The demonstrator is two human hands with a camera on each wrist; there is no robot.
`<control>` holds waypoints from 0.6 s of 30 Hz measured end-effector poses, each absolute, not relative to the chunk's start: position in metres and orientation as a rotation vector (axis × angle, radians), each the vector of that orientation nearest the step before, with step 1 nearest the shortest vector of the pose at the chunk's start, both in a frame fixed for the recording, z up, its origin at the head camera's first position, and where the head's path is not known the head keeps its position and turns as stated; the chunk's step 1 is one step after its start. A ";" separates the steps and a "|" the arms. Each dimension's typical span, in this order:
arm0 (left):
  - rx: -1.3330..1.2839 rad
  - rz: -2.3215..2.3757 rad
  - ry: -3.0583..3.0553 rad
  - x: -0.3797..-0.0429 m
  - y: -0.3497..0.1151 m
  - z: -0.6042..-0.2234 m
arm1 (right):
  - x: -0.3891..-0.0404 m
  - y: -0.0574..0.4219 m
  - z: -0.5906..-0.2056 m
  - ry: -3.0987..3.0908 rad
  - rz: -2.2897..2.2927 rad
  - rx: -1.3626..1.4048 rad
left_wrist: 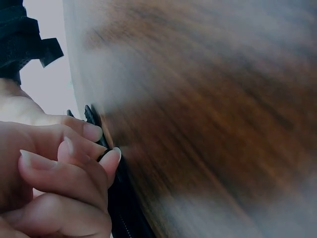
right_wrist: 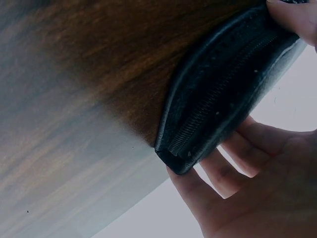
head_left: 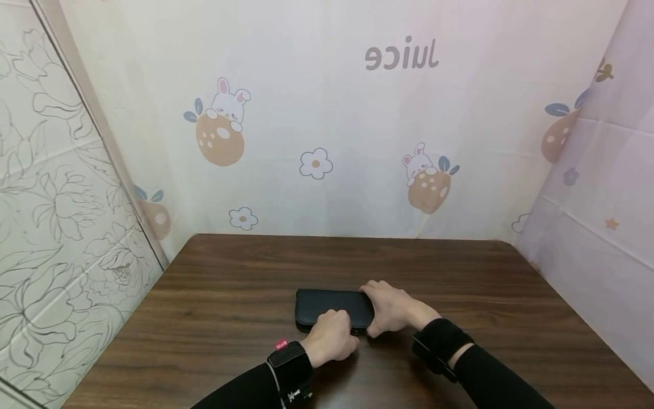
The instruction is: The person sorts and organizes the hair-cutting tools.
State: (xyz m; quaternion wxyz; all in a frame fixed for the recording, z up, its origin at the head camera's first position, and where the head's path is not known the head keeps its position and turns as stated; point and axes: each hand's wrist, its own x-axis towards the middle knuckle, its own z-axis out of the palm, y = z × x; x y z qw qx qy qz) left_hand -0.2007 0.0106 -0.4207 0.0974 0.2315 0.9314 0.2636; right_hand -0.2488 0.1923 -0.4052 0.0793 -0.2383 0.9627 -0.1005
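Note:
A black zip-around wallet (head_left: pixel 322 302) lies flat on the brown wooden table (head_left: pixel 230 267). My left hand (head_left: pixel 333 336) is at its near edge, fingers curled; in the left wrist view the thumb and a finger pinch a small dark tab, apparently the zipper pull (left_wrist: pixel 104 155). My right hand (head_left: pixel 392 308) grips the wallet's right end, thumb on the near side and fingers round the far side. The right wrist view shows zipper teeth (right_wrist: pixel 203 111) along that end, with the sides spread around them. Part of the near edge is hidden by my left hand.
A pale curtain (head_left: pixel 317 102) with printed rabbits and flowers hangs behind the table's far edge. A flower-patterned panel (head_left: pixel 66 199) stands at the left, and another curtain (head_left: pixel 603 227) runs along the right side.

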 end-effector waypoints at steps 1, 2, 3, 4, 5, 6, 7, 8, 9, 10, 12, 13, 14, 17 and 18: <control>0.688 0.787 2.753 -0.200 0.010 -0.421 | -0.248 0.192 -0.405 2.880 -0.299 -0.714; 0.691 0.792 2.750 -0.199 0.010 -0.421 | -0.247 0.192 -0.405 2.878 -0.295 -0.717; 0.694 0.798 2.747 -0.199 0.010 -0.421 | -0.247 0.192 -0.405 2.875 -0.294 -0.721; 0.693 0.802 2.750 -0.198 0.010 -0.421 | -0.246 0.193 -0.405 2.871 -0.295 -0.728; 0.691 0.808 2.749 -0.197 0.010 -0.422 | -0.245 0.193 -0.406 2.869 -0.295 -0.735; 0.690 0.814 2.750 -0.196 0.010 -0.422 | -0.245 0.193 -0.406 2.867 -0.295 -0.742; 0.693 0.821 2.750 -0.195 0.011 -0.422 | -0.244 0.194 -0.407 2.867 -0.297 -0.747; 0.694 0.826 2.750 -0.194 0.011 -0.422 | -0.243 0.195 -0.407 2.867 -0.294 -0.745; 0.694 0.834 2.746 -0.193 0.012 -0.423 | -0.243 0.197 -0.407 2.869 -0.295 -0.742; 0.692 0.839 2.742 -0.192 0.013 -0.423 | -0.242 0.198 -0.407 2.871 -0.290 -0.741; 0.686 0.842 2.738 -0.191 0.015 -0.423 | -0.241 0.200 -0.408 2.871 -0.292 -0.746; 0.684 0.838 2.740 -0.190 0.015 -0.424 | -0.241 0.201 -0.408 2.870 -0.293 -0.750; 0.683 0.834 2.741 -0.189 0.016 -0.424 | -0.241 0.202 -0.408 2.869 -0.294 -0.756; 0.681 0.828 2.752 -0.188 0.019 -0.424 | -0.240 0.204 -0.408 2.869 -0.303 -0.776; 0.681 0.825 2.757 -0.187 0.019 -0.424 | -0.240 0.204 -0.408 2.870 -0.301 -0.782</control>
